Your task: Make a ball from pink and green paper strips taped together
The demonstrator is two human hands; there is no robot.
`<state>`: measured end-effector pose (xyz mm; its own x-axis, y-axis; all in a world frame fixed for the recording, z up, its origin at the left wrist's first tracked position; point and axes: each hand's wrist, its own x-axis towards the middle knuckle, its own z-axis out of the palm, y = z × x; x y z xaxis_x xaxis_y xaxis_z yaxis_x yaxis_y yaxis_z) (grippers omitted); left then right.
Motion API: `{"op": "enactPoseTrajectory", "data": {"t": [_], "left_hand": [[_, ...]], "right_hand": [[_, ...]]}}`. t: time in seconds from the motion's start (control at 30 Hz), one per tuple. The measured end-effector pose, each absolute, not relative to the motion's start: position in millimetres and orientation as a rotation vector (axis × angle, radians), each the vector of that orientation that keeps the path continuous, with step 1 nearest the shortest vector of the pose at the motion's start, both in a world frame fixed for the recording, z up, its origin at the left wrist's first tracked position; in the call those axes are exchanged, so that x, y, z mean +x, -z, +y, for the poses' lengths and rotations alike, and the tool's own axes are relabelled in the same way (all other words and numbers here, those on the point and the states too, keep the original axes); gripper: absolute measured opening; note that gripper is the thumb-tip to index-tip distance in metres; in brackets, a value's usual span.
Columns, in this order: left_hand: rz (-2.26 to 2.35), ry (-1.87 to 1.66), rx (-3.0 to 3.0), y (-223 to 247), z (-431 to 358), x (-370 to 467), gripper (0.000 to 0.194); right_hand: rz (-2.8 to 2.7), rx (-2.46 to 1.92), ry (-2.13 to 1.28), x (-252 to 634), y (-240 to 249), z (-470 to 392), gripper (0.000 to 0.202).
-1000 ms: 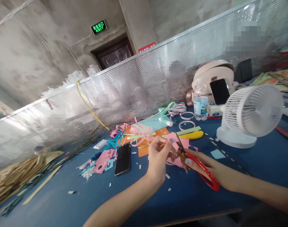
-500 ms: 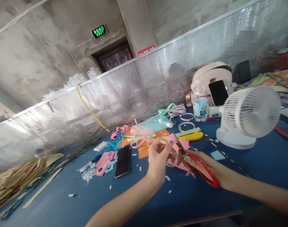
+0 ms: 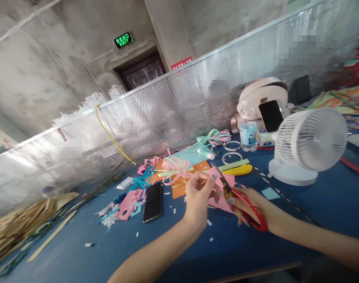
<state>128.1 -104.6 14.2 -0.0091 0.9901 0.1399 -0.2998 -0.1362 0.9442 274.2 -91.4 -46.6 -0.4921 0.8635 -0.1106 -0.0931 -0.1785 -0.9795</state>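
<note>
My right hand (image 3: 248, 202) grips red-handled scissors (image 3: 256, 217) with fingers through the handles; their dark blades point up and left. Just left of the blades, my left hand (image 3: 198, 198) is closed in a pinch of thumb and fingers. What it pinches is too small to make out. Behind the left hand is a looped flower of pink and pale green paper strips (image 3: 176, 166); whether the hand touches it I cannot tell. A pink paper sheet (image 3: 222, 202) lies beneath and behind the scissors, over orange paper (image 3: 178, 191).
A black phone (image 3: 152, 202) lies left of my hands beside paper scraps (image 3: 129, 204). Behind are a yellow cutter (image 3: 238, 169), a glue stick (image 3: 205, 153) and a water bottle (image 3: 248, 129). A white fan (image 3: 312, 145) stands right; brown strips (image 3: 23, 220) lie far left.
My right hand and the scissors have shifted slightly left, and the handles have turned a little. My left hand stays almost still in its pinch.
</note>
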Motion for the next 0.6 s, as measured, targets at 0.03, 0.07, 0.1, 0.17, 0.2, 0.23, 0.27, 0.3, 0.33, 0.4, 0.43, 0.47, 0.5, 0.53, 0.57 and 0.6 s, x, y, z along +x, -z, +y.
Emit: {"op": "enactPoseTrajectory", "data": {"t": [0.03, 0.07, 0.1, 0.17, 0.2, 0.23, 0.27, 0.3, 0.33, 0.4, 0.43, 0.47, 0.5, 0.53, 0.57, 0.6], "left_hand": [[0.898, -1.433, 1.083, -14.2, -104.3, 128.3, 0.033], [0.895, -1.433, 1.086, -14.3, -104.1, 128.4, 0.033], [0.896, -1.428, 1.090, -14.2, -104.2, 128.3, 0.033], [0.903, -1.409, 1.103, -13.8, -104.8, 127.7, 0.033], [0.908, -1.398, 1.109, -13.5, -105.3, 127.3, 0.032], [0.911, -1.387, 1.113, -13.1, -105.7, 126.9, 0.032], [0.914, -1.378, 1.116, -12.7, -106.0, 126.4, 0.032], [0.918, -1.372, 1.117, -12.4, -106.3, 126.0, 0.031], [0.922, -1.367, 1.117, -12.2, -106.4, 125.7, 0.031], [0.930, -1.364, 1.117, -12.1, -106.5, 125.1, 0.032], [0.934, -1.362, 1.118, -12.1, -106.5, 124.9, 0.032], [0.936, -1.361, 1.118, -12.3, -106.5, 124.9, 0.032], [0.935, -1.361, 1.119, -12.5, -106.5, 125.0, 0.032], [0.932, -1.362, 1.120, -12.6, -106.6, 125.2, 0.032], [0.926, -1.363, 1.121, -12.7, -106.8, 125.6, 0.032], [0.917, -1.365, 1.123, -12.7, -106.9, 126.0, 0.032]], "right_hand": [[-1.389, -0.934, -1.749, 275.7, 49.1, -91.7, 0.053], [-1.398, -0.920, -1.731, 278.0, 51.5, -92.5, 0.052], [-1.410, -0.896, -1.705, 281.0, 53.6, -93.5, 0.050], [-1.434, -0.851, -1.642, 287.7, 56.0, -96.6, 0.044], [-1.437, -0.847, -1.618, 290.8, 55.9, -98.3, 0.042], [-1.436, -0.856, -1.602, 293.1, 55.0, -99.9, 0.042], [-1.431, -0.874, -1.599, 294.4, 53.2, -101.3, 0.043], [-1.423, -0.893, -1.604, 294.7, 50.7, -102.2, 0.045], [-1.413, -0.905, -1.610, 294.0, 47.6, -102.7, 0.046], [-1.407, -0.919, -1.624, 290.1, 40.6, -102.0, 0.047], [-1.405, -0.932, -1.638, 287.5, 37.2, -100.9, 0.048], [-1.395, -0.957, -1.661, 284.7, 34.2, -99.5, 0.049], [-1.373, -0.990, -1.687, 282.1, 32.0, -97.8, 0.049], [-1.341, -1.024, -1.715, 280.0, 31.0, -95.9, 0.049], [-1.302, -1.056, -1.744, 278.4, 31.4, -93.9, 0.049], [-1.268, -1.074, -1.770, 277.5, 33.2, -92.1, 0.048]]}}
